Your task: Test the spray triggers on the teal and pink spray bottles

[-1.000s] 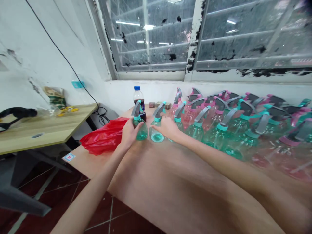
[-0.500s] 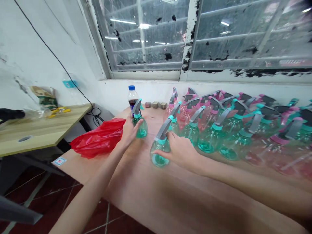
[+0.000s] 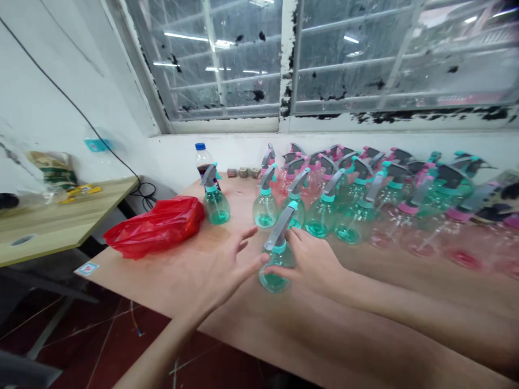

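My right hand (image 3: 314, 265) is wrapped round a green spray bottle (image 3: 278, 278) with a grey trigger head, near the middle of the table (image 3: 243, 319). Close beside that bottle on its left is my left hand (image 3: 231, 265), fingers apart and holding nothing; its thumb reaches near the bottle, and I cannot tell if it touches. Another green spray bottle (image 3: 218, 208) stands alone farther back, just right of a red plastic bag (image 3: 156, 227). Behind my right hand stand several green and pink spray bottles in rows, a green one (image 3: 265, 208) at their left end.
A dark drink bottle (image 3: 205, 162) with a blue cap stands by the wall. Small blocks (image 3: 243, 172) lie at the table's back. Left of a gap is a second table (image 3: 60, 229) with yellow items and a bag. A window (image 3: 227, 65) is above.
My left hand has let go of the spray bottle by the red bag and come nearer. My right hand has drawn its green bottle out of the row toward me. The view has turned right.
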